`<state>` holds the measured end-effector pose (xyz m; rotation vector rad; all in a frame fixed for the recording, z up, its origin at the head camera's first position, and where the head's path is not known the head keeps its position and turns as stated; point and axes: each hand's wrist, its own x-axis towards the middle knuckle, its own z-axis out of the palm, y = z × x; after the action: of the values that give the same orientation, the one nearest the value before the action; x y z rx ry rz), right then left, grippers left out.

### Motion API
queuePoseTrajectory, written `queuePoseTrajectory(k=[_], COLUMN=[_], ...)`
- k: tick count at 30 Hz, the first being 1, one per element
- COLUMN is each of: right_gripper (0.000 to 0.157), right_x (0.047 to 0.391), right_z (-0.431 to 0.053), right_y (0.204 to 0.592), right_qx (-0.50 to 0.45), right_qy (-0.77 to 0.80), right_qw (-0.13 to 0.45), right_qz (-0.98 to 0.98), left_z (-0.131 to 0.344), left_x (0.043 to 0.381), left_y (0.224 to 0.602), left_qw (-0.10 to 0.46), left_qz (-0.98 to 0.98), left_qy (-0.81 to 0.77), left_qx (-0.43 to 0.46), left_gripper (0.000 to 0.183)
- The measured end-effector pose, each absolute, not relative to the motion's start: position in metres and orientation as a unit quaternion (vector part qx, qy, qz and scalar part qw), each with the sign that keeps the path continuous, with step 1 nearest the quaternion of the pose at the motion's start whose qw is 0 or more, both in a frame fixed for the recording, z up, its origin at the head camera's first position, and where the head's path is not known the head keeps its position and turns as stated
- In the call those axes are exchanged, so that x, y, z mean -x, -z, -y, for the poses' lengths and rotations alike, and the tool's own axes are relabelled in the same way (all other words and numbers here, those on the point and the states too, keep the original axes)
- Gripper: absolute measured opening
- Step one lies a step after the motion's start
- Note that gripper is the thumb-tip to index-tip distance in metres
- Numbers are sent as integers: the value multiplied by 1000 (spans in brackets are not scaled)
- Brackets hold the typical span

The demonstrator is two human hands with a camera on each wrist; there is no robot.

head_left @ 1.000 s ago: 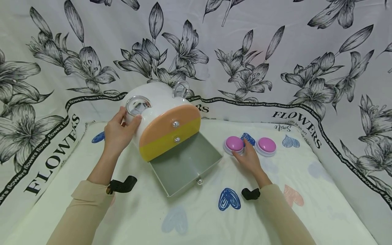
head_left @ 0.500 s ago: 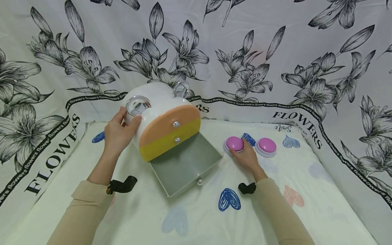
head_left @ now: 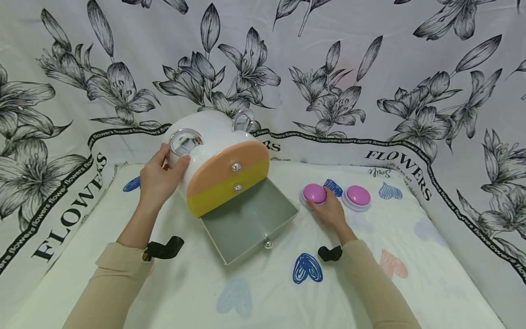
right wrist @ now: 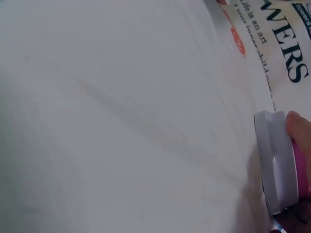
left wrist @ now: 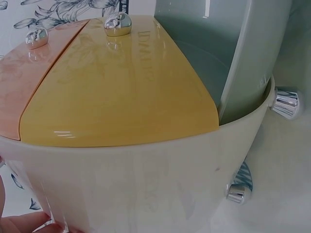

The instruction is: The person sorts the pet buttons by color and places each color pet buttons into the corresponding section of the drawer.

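Note:
A white rounded drawer box [head_left: 209, 123] with an orange drawer front [head_left: 218, 167], a yellow drawer front [head_left: 230, 187] and silver knobs stands left of centre. My left hand [head_left: 162, 176] grips its left side by the chrome ring ear, thumb on the front edge. The lowest drawer [head_left: 246, 224], grey-green inside, is pulled out with nothing in it. To the right, my right hand [head_left: 330, 210] holds the edge of a round push button [head_left: 314, 193] with a pink-purple top and a pale base. In the right wrist view that base [right wrist: 277, 162] shows edge-on, a fingertip on its rim.
A second pink push button [head_left: 358, 195] sits just right of my right hand. A white cloth with printed hearts [head_left: 234, 297] covers the table. Flower-printed curtain [head_left: 328, 91] rises behind and at both sides. The open drawer juts out between my arms.
My right hand has moved slightly left and closer around the nearer push button, its fingers now against the edge. The left hand and the drawer box stay put.

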<state>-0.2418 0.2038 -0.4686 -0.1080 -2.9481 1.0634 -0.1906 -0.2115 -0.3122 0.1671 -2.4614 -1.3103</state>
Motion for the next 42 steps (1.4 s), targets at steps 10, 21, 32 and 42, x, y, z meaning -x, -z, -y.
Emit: queuePoseTrajectory(k=[10,21,32,42], right_gripper=[83,85,82,78], right_x=[242,238,226,208], right_z=[-203,-199,-181,-152], right_y=[466,438,411,388], right_qx=[35,5,-29,-77], right_qy=[-346,-355,-371,-396], right_qw=[15,41,72,62], right_qz=[937,934,925,913], left_z=[212,212,211,212], left_x=[190,191,191,191], left_y=[313,312,311,312], left_qw=[170,172,174,180], left_qz=[866,865,865,867], left_qy=[467,468,466,462], left_qx=[-58,-58,-57,-50], left_gripper=[70,70,68,69])
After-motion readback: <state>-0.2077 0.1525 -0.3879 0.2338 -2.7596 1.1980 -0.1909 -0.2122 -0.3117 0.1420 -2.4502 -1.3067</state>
